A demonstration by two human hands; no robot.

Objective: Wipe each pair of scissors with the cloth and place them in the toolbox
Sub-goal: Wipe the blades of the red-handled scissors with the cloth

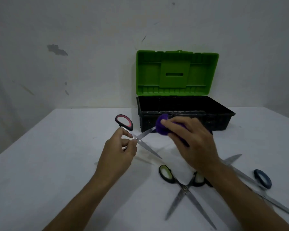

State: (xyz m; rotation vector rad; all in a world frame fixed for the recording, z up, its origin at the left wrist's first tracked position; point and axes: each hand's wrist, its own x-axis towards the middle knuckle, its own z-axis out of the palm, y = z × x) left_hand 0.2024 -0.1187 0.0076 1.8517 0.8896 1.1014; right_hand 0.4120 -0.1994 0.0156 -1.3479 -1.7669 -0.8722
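Note:
My left hand [122, 147] pinches the red-handled scissors [148, 150] near their pivot and holds them spread open above the table. One blade points up toward the toolbox, the other down to the right. My right hand [188, 137] grips a purple cloth [161, 125] wrapped round the tip of the upper blade. The toolbox [223, 112] stands behind, black base with green lid [177, 72] raised; its inside looks dark.
Yellow-handled scissors [183, 189] lie open on the white table [57, 164] near my right forearm. Blue-handled scissors [262, 179] lie open to the right, partly hidden by that arm. A grey wall stands close behind the toolbox.

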